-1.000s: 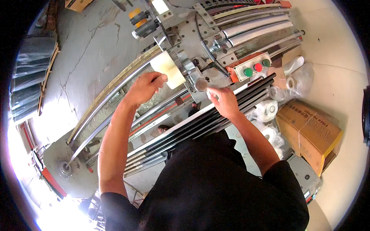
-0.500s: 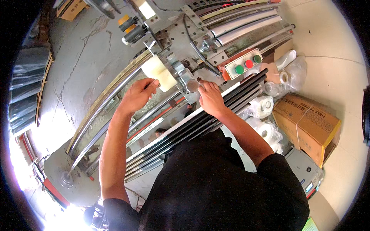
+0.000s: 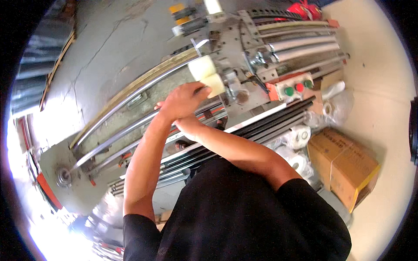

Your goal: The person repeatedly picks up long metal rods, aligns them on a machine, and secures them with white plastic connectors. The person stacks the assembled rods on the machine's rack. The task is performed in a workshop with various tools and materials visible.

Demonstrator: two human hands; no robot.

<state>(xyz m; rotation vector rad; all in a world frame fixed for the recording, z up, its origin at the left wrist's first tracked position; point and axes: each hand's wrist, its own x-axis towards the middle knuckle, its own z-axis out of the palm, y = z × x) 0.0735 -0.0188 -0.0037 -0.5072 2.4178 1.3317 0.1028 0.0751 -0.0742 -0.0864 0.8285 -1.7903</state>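
Two pale cream, roll-like pieces (image 3: pixel 202 68) sit side by side on the machine, left of a clear round metal-edged part (image 3: pixel 241 96). My left hand (image 3: pixel 185 99) reaches to the nearer cream piece, its stretched fingers at that piece's lower left edge; blur hides whether they press on it. Under the left wrist passes my right hand (image 3: pixel 188 125), its forearm crossing from the right. Most of its fingers are hidden behind the left hand, and only a fingertip shows on the far left side. What the right hand holds, if anything, cannot be seen.
Long metal bars (image 3: pixel 114 138) run across the machine. A control box with green and red buttons (image 3: pixel 296 88) is to the right. Dark tubes (image 3: pixel 278 114) lie in front, near my body. Wrapped white rolls (image 3: pixel 300 135) and a cardboard box (image 3: pixel 342 167) stand at right.
My right hand has left the round part and crossed leftward beneath my left hand. The left hand has shifted right, along the cream pieces. The whole view has turned and moved.
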